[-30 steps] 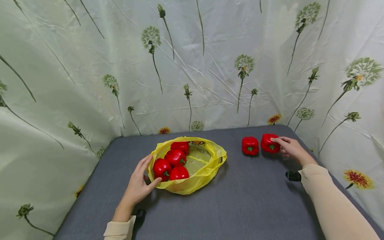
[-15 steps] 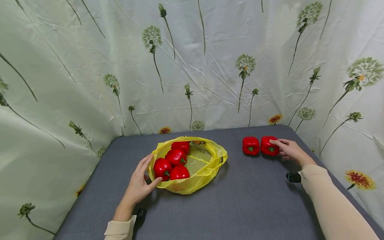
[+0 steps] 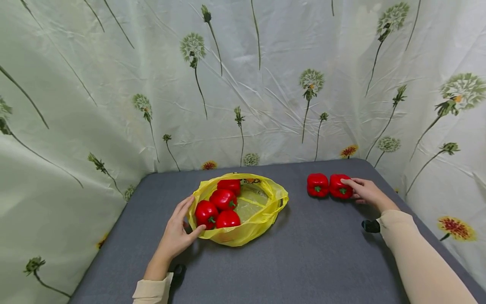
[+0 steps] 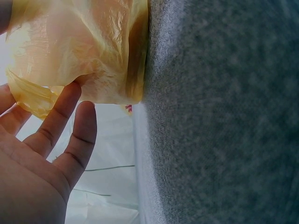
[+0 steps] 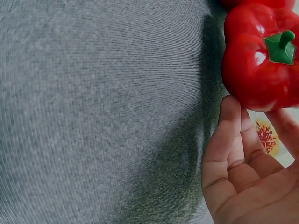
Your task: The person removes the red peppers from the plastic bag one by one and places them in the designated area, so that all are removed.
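Note:
At the left rim of a yellow plastic bag (image 3: 262,219), my left hand (image 3: 172,236) spreads its fingers, thumb near the front edge. In the left wrist view its fairly straight fingers (image 4: 85,126) touch the thin plastic (image 4: 70,51). Several glossy red bell peppers (image 3: 223,199) with green stems lie inside the bag, mostly on its left side. Over at the right, my right hand (image 3: 368,193) holds a red bell pepper (image 3: 340,185) by its right side, thumb on top and fingertips (image 5: 230,107) at its surface. A second bell pepper (image 3: 317,185) stands close against its left side.
A dark grey cloth (image 3: 288,270) covers the table, with its far edge against a pale curtain (image 3: 265,84) printed with dandelions. The bag stands left of the two loose peppers, with grey cloth between them.
My right hand has moved its bell pepper slightly left and down, bringing it up beside the other loose pepper. My left hand and the bag have stayed in place.

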Demonstrator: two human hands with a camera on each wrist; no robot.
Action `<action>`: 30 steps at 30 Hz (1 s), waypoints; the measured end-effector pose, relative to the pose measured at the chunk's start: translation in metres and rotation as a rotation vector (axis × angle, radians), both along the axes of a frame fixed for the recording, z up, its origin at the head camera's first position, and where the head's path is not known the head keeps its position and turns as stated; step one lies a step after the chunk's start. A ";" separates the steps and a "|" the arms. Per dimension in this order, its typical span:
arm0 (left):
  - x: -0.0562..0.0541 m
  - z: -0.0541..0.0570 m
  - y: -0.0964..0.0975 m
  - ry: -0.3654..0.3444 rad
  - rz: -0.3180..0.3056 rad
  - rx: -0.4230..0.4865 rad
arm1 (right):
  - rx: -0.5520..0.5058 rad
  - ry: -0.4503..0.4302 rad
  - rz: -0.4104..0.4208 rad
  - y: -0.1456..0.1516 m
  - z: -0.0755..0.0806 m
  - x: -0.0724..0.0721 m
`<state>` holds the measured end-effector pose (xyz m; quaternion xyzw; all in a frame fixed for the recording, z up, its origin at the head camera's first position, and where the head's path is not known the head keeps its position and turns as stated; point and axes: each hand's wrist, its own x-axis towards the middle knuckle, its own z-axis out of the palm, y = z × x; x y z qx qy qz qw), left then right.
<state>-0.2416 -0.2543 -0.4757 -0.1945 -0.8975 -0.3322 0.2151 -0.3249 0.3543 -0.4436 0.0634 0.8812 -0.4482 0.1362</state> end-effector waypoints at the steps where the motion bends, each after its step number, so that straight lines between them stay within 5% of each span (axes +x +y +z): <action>1: 0.000 0.000 0.000 0.000 -0.001 0.000 | -0.002 -0.003 0.000 0.000 0.000 0.000; 30: -0.001 -0.001 0.000 -0.026 0.015 0.003 | -0.015 -0.039 0.015 0.002 -0.005 -0.004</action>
